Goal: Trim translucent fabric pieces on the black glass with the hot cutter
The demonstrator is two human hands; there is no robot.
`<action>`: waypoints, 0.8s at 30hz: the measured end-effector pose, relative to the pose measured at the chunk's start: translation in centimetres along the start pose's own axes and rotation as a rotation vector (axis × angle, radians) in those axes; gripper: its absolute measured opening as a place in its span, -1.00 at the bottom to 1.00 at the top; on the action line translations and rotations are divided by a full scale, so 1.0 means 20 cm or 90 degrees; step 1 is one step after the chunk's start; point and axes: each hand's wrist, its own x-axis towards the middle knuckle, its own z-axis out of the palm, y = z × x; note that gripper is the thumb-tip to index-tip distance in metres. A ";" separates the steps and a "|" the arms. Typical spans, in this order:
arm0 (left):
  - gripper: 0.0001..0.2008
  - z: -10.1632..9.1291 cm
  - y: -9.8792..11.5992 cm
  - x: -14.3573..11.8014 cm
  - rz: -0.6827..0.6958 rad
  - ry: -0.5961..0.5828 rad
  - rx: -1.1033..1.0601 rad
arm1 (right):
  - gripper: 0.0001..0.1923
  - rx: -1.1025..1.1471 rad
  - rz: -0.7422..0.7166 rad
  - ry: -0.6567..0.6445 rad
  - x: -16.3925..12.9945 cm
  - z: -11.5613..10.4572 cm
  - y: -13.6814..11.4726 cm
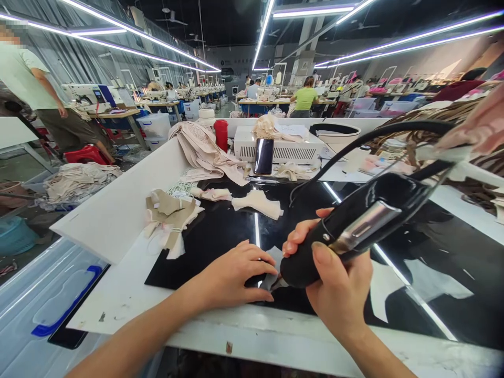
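My right hand (340, 294) is wrapped round a black corded hand tool (362, 226) with a silver lever along its side. Its rounded front end points down and left, close above a small thin whitish piece (273, 260) on the glossy black board (220, 239). My left hand (240, 273) rests by that piece, thumb and fingers spread apart, fingertips at its left edge. The tool's front end hides part of the piece. To the right lie two pale thin cut pieces (437, 281). Further back are stacked cream pieces (258, 203) and a tied bundle of beige pieces (171, 210).
A black cable (354, 142) arches from the tool. Behind the board stand a vented white box (279, 147), a phone (263, 156) and a red cup (221, 135). A white side panel (122, 205) borders the left. People sit at sewing tables beyond; one person (39, 89) stands left.
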 end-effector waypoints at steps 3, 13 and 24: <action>-0.64 -0.01 0.01 0.00 -0.003 -0.001 0.000 | -0.67 0.003 0.013 -0.006 0.01 -0.01 -0.01; -0.63 0.01 0.02 0.00 0.004 -0.007 0.033 | -0.69 -0.036 -0.085 0.130 0.15 -0.15 -0.06; -0.45 0.03 0.02 0.01 -0.024 -0.088 0.107 | -0.67 -0.045 -0.090 0.084 0.12 -0.16 -0.01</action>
